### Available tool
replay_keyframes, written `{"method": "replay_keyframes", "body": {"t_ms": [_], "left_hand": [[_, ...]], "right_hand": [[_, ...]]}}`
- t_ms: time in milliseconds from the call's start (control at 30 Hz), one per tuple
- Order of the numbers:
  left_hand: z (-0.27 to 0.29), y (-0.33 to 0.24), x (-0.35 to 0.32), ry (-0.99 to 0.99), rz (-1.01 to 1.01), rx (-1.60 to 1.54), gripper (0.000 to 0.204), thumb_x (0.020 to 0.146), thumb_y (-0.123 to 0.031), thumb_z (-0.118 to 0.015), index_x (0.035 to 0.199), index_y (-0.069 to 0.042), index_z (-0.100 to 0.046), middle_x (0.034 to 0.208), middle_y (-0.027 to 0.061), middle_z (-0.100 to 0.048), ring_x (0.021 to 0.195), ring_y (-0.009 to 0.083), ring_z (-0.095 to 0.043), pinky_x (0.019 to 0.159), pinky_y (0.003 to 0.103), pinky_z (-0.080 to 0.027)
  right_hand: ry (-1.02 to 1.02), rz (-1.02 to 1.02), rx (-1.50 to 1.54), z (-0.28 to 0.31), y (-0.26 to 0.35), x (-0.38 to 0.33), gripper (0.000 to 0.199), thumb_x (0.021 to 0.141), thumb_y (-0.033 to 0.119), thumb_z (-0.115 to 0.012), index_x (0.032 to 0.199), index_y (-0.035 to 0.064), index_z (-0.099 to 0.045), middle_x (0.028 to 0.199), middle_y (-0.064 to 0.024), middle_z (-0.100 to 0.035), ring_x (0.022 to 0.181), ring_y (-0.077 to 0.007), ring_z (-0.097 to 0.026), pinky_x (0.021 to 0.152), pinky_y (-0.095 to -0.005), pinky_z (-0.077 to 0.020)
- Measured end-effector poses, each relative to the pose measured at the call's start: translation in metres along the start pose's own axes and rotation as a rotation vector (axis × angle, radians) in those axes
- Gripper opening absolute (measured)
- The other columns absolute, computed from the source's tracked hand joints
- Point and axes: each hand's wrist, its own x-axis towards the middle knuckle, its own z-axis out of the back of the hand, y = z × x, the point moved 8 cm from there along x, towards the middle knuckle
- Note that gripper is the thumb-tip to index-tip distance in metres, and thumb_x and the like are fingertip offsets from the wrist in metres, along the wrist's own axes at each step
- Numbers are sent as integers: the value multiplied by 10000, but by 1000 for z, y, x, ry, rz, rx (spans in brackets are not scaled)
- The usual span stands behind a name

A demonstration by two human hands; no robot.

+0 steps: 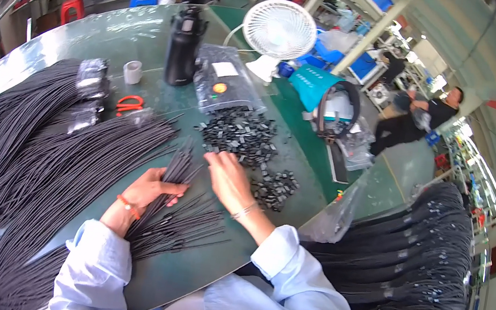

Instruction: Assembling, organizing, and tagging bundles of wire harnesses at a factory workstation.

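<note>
My left hand [146, 194] is closed around a bunch of thin black cables [181, 163], whose ends point up and away from me. More cables [189, 226] fan out on the green table just below that hand. Right beside the bunch's ends is my right hand [228, 178], thumb and fingertips pinched together; whatever they hold is too small to make out. Beyond it lies a heap of small black parts [243, 136], with a smaller pile [275, 189] to its right. A large spread of black cables [81, 156] covers the table on the left.
Orange-red-handled scissors [130, 105], a white roll [132, 72], a black bottle [183, 49] and a clear plastic bag [229, 85] lie or stand farther back. A white fan [278, 30] and teal bag [314, 88] stand behind. Cable bundles [397, 273] fill the right; a person [427, 111] is beyond.
</note>
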Motion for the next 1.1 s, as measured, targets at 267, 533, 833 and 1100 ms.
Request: {"method": "replay_keyframes", "body": {"t_ms": [267,533,833,1100], "left_hand": [[2,-5,-5,-60,24,68,215,775,-22,-747,962,10,-646,767,51,-654,609,113,-599,545,230,-472],[1,-5,-7,-66,35,79,214,769,-27,-756,957,-4,-656,768,38,-659,603,104,-596,533,224,-462],[0,-7,-7,-43,26,105,209,776,-37,-754,959,-3,-658,782,34,-661,619,97,-591,543,213,-453],[4,-4,-5,-17,32,52,223,788,-63,-761,980,-6,-663,824,21,-666,645,83,-576,537,203,-435]], "right_hand": [[260,-649,1459,-23,-21,-20,169,914,98,-654,1038,-11,-618,947,-56,-649,847,-142,-659,771,-268,-553],[286,-660,1510,-18,-16,-16,155,916,105,-661,1008,-13,-622,945,-50,-655,854,-132,-660,785,-264,-554],[322,-529,1350,-8,-22,-3,141,907,109,-668,974,-12,-641,886,-45,-666,826,-120,-656,762,-248,-545],[453,-623,1411,-3,-10,-4,131,900,102,-672,967,-9,-655,894,-50,-675,807,-116,-652,761,-249,-542]]}}
